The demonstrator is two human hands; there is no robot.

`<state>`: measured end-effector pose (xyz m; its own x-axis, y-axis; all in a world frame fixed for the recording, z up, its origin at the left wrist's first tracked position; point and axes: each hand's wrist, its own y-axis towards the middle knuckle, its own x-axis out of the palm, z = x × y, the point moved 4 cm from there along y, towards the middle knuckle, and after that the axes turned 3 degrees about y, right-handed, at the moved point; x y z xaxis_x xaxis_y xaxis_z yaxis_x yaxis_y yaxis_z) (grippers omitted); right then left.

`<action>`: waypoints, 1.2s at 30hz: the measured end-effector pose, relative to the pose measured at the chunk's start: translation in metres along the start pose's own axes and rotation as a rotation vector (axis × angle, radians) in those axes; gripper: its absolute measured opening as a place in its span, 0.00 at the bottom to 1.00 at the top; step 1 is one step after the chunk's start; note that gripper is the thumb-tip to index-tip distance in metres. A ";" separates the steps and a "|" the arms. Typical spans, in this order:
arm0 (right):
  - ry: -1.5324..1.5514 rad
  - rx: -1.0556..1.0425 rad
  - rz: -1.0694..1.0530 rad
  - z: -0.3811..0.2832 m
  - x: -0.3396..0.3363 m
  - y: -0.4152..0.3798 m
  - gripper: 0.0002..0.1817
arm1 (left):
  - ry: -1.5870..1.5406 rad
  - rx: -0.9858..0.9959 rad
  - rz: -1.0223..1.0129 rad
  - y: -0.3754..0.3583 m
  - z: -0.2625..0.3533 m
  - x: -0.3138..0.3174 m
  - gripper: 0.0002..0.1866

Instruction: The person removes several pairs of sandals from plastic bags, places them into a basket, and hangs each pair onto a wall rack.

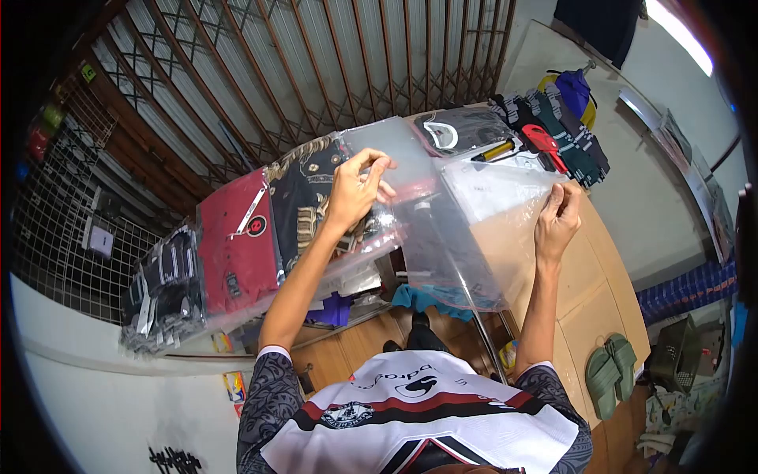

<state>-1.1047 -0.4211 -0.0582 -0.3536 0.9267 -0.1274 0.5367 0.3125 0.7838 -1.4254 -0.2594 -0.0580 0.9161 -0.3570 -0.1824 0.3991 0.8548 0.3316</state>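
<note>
A clear plastic bag (450, 253) hangs over the table's front edge, and I can see through it. One upper corner is pinched between the thumb and fingers of my right hand (557, 220), which pulls the plastic taut. My left hand (357, 189) is raised near the bag's other side, its thumb and fingers closed together. Whatever it pinches, if anything, is too transparent to make out. Below and behind my left hand lie a packaged dark patterned garment (304, 197) and more clear plastic (395, 146).
On the table's left are a bagged red garment (237, 237) and packed dark items (162, 276). Socks (564, 130), a red object (543, 142) and a yellow-black cutter (493, 152) lie at the back right. Green slippers (610, 373) rest on the wooden surface (588, 292). A folding metal gate (316, 71) stands behind.
</note>
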 end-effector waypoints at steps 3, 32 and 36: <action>-0.003 0.029 -0.034 0.022 0.047 0.028 0.08 | -0.026 -0.022 -0.047 0.057 -0.027 -0.006 0.13; 0.113 0.078 -1.078 0.151 0.428 -0.149 0.31 | 0.657 -0.674 0.233 0.343 -0.428 -0.182 0.11; 0.142 0.114 -1.113 0.144 0.415 -0.187 0.30 | 0.712 -0.730 0.264 0.339 -0.435 -0.189 0.09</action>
<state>-1.2417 -0.0647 -0.3449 -0.7591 0.0909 -0.6446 -0.0669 0.9741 0.2161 -1.4798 0.2614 -0.3139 0.6430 -0.0249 -0.7654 -0.1463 0.9771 -0.1547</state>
